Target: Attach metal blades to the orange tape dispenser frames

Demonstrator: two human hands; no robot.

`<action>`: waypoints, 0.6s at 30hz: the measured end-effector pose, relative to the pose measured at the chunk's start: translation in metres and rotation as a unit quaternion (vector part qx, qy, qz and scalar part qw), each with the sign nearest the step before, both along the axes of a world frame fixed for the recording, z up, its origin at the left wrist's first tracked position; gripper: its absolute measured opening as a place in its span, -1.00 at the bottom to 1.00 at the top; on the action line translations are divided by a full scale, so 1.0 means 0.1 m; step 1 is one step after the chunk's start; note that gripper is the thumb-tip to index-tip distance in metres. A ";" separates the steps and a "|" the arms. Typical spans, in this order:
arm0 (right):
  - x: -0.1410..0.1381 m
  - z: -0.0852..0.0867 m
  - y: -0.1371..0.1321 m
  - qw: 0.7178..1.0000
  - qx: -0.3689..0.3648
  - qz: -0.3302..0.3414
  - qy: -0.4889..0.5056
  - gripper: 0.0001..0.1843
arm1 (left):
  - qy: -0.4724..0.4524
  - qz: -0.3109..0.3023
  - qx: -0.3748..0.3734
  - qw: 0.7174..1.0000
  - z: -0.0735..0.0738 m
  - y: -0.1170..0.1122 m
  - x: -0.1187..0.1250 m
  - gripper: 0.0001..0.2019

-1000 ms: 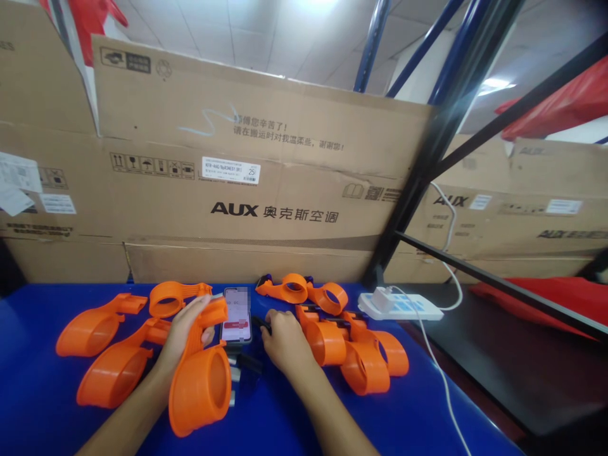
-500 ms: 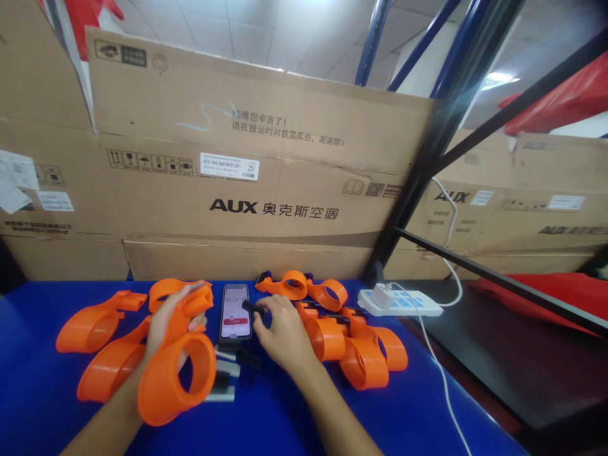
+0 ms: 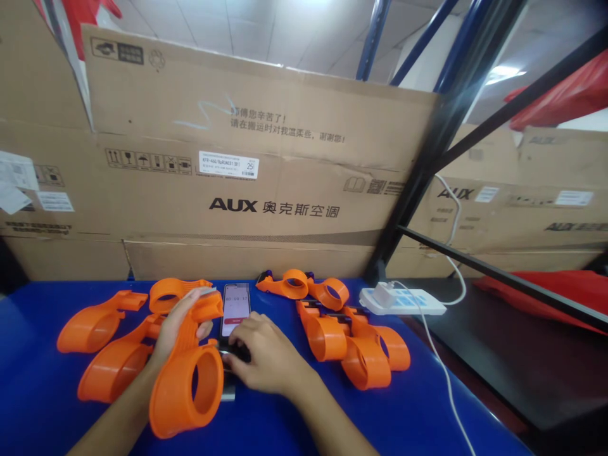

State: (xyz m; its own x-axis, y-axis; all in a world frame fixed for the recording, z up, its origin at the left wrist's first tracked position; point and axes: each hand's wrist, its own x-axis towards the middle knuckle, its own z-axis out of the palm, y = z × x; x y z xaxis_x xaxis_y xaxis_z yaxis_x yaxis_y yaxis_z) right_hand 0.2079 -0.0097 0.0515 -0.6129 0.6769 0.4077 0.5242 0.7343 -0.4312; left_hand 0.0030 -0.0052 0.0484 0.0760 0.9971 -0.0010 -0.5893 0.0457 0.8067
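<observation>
1. Far left: three loose dispensers (image 3: 90,332) on the blue table (image 3: 266,430). One's left of the left fingers, one's left and closer to the person, one's just beyond. The nearer one is partly behind the wrist, so contact there is anyone's guess.
2. Left hand (image 3: 170,332) has its fingers clamped around the neck of the held dispenser (image 3: 178,373). Long axis runs from the big ring, on the person's side, up and away to the narrow end, leaning slightly right.
3. Key relation, I'd say: that narrow end lies left of the right fingertips and a bit beyond them. The ring is left too, but nearer the person. The left hand's obviously the closer one; no clear contact from the right.
4. Silver part (image 3: 228,394) sits just on the person's side of the right fingertips; dark part (image 3: 236,348) is right at them.
5. Phone (image 3: 236,310) is just beyond those fingers, bottom end partly covered.
6. Right hand (image 3: 266,354): thumb and index curl toward each other; can't tell if they're actually pinching anything.
7. Right of those fingers, well apart: five more dispensers (image 3: 325,339), then a power strip (image 3: 427,303).
</observation>
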 end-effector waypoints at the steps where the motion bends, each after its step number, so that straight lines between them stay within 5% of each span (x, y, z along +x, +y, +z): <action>1: 0.00 0.02 0.00 0.999 -0.005 -0.017 0.029 -0.94 | 0.027 0.006 0.012 1.000 -0.02 0.01 0.01 -0.67; 6: -0.01 0.07 0.02 0.972 -0.061 -0.073 0.217 -0.80 | 0.131 0.023 0.040 0.990 -0.15 0.00 0.17 -0.54; 11: -0.05 0.07 0.02 0.961 -0.095 -0.064 0.253 -0.82 | 0.183 -0.028 0.051 0.981 -0.20 -0.05 0.29 -0.62; 18: 0.07 0.07 0.12 0.935 -0.084 -0.134 0.316 -0.78 | 0.150 0.048 0.079 0.984 -0.07 0.05 0.03 -0.77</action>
